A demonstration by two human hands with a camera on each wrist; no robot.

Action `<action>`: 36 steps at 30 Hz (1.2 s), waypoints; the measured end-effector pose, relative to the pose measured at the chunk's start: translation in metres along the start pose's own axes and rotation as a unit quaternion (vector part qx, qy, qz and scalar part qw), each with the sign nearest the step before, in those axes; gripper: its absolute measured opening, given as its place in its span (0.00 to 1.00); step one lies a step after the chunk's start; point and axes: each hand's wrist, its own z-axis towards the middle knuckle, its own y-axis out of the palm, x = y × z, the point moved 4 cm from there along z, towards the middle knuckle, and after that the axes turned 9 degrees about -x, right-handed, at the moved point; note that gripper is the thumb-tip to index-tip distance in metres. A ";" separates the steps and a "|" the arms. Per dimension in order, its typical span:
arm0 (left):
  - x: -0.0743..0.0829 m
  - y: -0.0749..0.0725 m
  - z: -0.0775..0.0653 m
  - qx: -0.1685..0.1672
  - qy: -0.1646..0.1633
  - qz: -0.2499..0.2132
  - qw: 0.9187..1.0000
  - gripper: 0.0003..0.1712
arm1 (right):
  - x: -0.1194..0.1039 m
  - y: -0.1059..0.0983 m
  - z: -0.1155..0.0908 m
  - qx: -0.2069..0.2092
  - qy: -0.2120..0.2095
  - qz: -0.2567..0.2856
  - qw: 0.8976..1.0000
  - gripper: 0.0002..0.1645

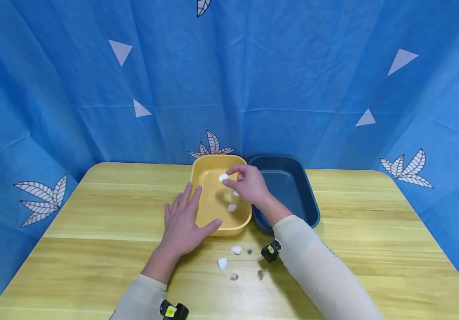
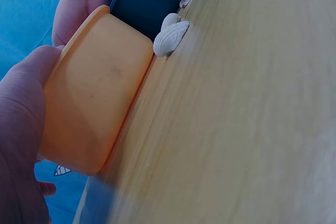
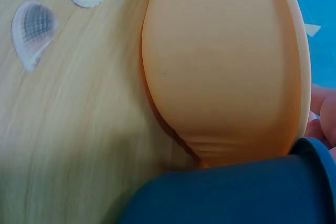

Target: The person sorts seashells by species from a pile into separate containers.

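Between thumb and fingers, my right hand (image 1: 252,184) pinches a white seashell (image 1: 223,177) above the inside of the yellow tray (image 1: 209,222). Two more white shells lie on the tray's floor, one a pale shell (image 1: 232,207) and the other partly under my hand. My left hand (image 1: 183,229) rests at the tray's near left corner, fingers spread along the left side and thumb at the near rim. From the left wrist, the thumb (image 2: 37,66) shows against the tray's outer wall. The pinched shell is out of sight in both wrist views.
A dark blue tray (image 1: 311,200) stands against the yellow one on its right. On the wooden table (image 1: 93,213), in front of the trays, lie white shells (image 1: 222,263) and small brownish shells (image 1: 260,274). A blue curtain (image 1: 293,80) hangs behind.
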 end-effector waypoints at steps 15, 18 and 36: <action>0.001 0.000 0.000 0.001 -0.007 0.000 1.000 0.59 | -0.001 0.001 -0.001 -0.028 0.015 -0.003 0.999 0.20; 0.000 0.000 0.000 -0.002 -0.010 0.002 1.000 0.59 | -0.001 0.000 -0.002 -0.026 0.010 0.002 1.000 0.21; 0.002 0.000 0.000 -0.002 -0.008 0.003 1.000 0.59 | -0.012 -0.016 -0.042 -0.024 -0.045 0.000 0.999 0.17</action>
